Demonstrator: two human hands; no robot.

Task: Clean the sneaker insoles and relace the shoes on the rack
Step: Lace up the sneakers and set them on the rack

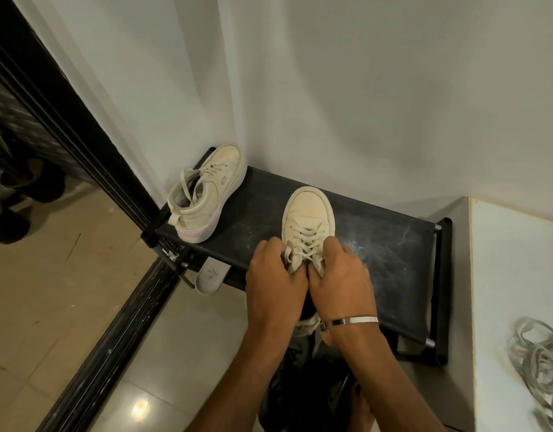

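Both my hands, left hand point(276, 277) and right hand point(339, 275), pinch the lace ends point(303, 260) at the near sneaker point(308, 213); uneven pulling, I judge, could drag it off the rack point(393, 244) toward me.

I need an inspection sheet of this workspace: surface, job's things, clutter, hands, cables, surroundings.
Surface: black rack shelf, dusty.
Job's things: near sneaker upright, laced; far sneaker at the left end, laces loose; insole sticking out under the shelf edge.
Clutter: grey lace pile on the white counter.
Hands: left hand and right hand both grip the near sneaker's lace ends.
Cables: nothing seen.
Surroundings: white wall, tiled floor, dark door frame left.
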